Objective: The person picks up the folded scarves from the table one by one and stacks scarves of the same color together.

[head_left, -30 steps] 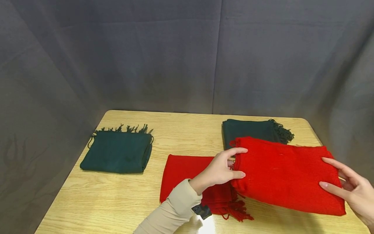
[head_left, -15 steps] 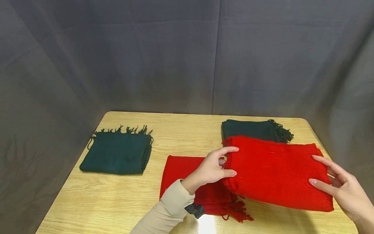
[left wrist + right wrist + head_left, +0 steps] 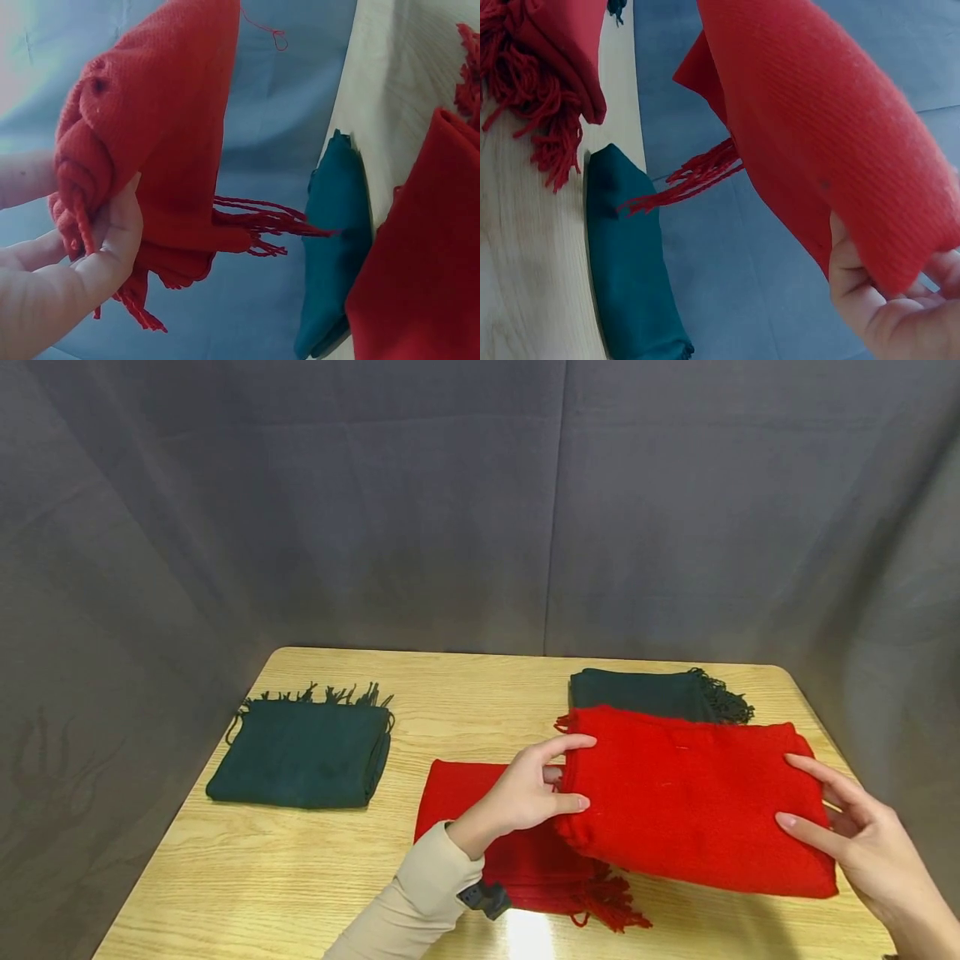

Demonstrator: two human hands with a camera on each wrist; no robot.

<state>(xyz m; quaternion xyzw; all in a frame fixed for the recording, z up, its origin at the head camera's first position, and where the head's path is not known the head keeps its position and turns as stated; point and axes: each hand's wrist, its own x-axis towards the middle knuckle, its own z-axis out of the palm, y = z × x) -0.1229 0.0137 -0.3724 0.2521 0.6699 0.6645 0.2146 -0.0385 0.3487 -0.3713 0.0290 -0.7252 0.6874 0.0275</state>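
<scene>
A bright red folded scarf point(image 3: 690, 802) is held up off the table, its flat face tilted toward me. My left hand point(image 3: 525, 785) pinches its left end, thumb in front and some fingers behind. At the opposite end my right hand point(image 3: 862, 835) grips the edge the same way. Red fringe hangs from the held scarf point(image 3: 180, 127) in the left wrist view. Below and left of it, a second red folded scarf point(image 3: 540, 864) lies on the table, partly covered by my left hand and forearm. Its fringe points right.
A dark green folded scarf point(image 3: 300, 756) lies at the left of the wooden table point(image 3: 480, 702), fringe toward the back. Another dark green scarf point(image 3: 637, 693) sits at the back right, partly hidden behind the held red one. Grey cloth point(image 3: 450, 510) hangs around the table.
Both hands have moved left with the held red scarf, bringing it further over the red scarf on the table. The scarves lying on the table have stayed put.
</scene>
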